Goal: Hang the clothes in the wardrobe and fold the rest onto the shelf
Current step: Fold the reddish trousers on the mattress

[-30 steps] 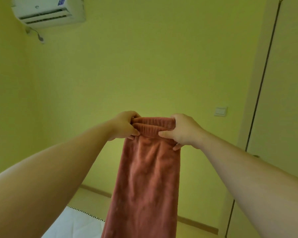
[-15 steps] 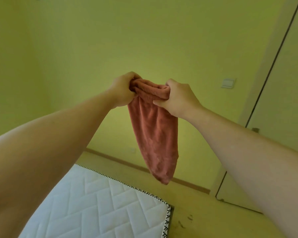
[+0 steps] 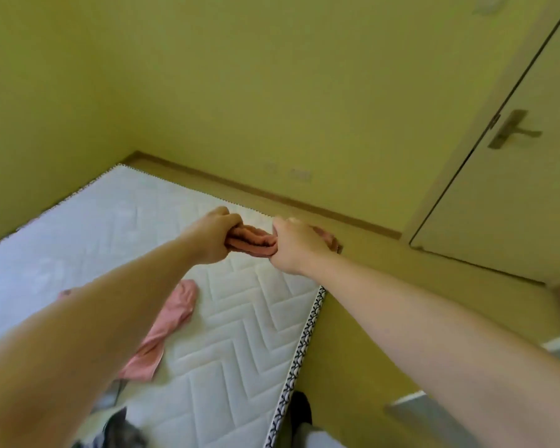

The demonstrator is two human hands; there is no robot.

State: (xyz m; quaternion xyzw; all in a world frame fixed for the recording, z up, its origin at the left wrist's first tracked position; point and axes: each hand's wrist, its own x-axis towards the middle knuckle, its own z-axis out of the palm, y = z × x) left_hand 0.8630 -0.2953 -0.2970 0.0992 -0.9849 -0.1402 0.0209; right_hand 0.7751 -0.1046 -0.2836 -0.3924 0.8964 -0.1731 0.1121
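Both hands, left hand [image 3: 214,238] and right hand [image 3: 292,245], clench the rust towel [image 3: 253,242] bunched near the mattress [image 3: 240,318] far right corner, likely to spread it for folding.

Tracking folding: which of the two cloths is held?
The darker rust cloth, gripped by left hand and right hand; the paler pink cloth lies loose on the mattress.
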